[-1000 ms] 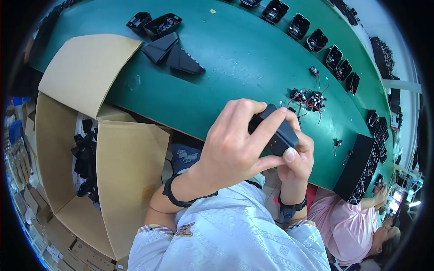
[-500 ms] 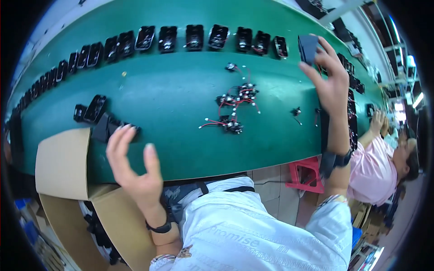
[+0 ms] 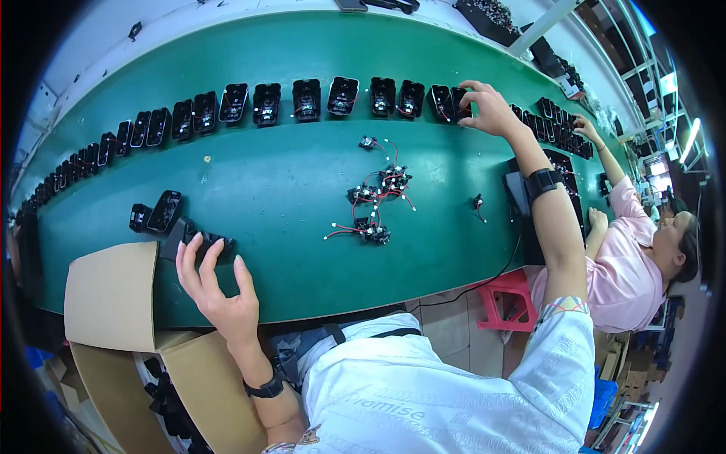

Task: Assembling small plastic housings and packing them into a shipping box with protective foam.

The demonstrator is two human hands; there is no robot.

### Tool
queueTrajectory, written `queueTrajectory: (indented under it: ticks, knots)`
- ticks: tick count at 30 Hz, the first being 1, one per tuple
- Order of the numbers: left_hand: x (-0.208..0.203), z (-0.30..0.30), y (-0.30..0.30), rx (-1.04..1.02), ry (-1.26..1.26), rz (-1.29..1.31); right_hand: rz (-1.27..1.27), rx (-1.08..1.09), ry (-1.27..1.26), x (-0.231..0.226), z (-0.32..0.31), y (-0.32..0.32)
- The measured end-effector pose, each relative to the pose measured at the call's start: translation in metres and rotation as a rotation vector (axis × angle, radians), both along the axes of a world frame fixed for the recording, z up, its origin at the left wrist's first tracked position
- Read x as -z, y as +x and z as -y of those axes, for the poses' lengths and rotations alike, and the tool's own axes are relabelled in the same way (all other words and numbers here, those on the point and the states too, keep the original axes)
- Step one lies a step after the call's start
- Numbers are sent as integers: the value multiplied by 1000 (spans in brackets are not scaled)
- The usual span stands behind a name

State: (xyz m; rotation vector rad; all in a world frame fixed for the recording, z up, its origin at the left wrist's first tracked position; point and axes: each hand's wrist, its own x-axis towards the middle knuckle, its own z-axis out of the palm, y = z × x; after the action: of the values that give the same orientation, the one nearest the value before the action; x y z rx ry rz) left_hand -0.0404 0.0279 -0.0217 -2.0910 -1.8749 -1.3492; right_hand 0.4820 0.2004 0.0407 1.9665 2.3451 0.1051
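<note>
My right hand (image 3: 490,110) reaches to the far side of the green table, with thumb and fingers around a black open-topped plastic housing (image 3: 459,103). That housing stands at the right end of a long curved row of similar black housings (image 3: 306,99), close beside its neighbour. At the near left, my left hand (image 3: 221,296) is open, fingers spread and bent upward. Its fingertips are near a loose black housing (image 3: 175,239); whether they touch cannot be told. Two more housings (image 3: 164,210) lie just beyond. Small black parts with red wires (image 3: 378,189) lie mid-table.
An open cardboard box (image 3: 113,291) with black pieces inside stands at the near left edge. One small wired part (image 3: 478,203) lies apart at right. A co-worker in pink (image 3: 620,250) sits at right, one hand at more housings (image 3: 556,129). A red stool (image 3: 505,301) stands below.
My right hand has brought the housing leftward and down to the row's end. My left hand stays near the loose housings. The co-worker's arm now stretches to the housings, and the view has shifted.
</note>
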Motion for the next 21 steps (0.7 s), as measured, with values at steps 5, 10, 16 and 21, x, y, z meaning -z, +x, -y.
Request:
queueTrajectory:
  ticks: [5,10,16,21]
  knots:
    - [-2,-1,0,-19,0,2,19,-135,202,-22,28,-10]
    - [0,-8,2,24,-27,-9,-460,-231,280,-46,101,-85]
    - [-1,-2,3,217,-81,92,-527,-78,-9,-22,147,-119]
    - [1,-7,-1,266,-241,129,-768,-210,14,-32,85,-150]
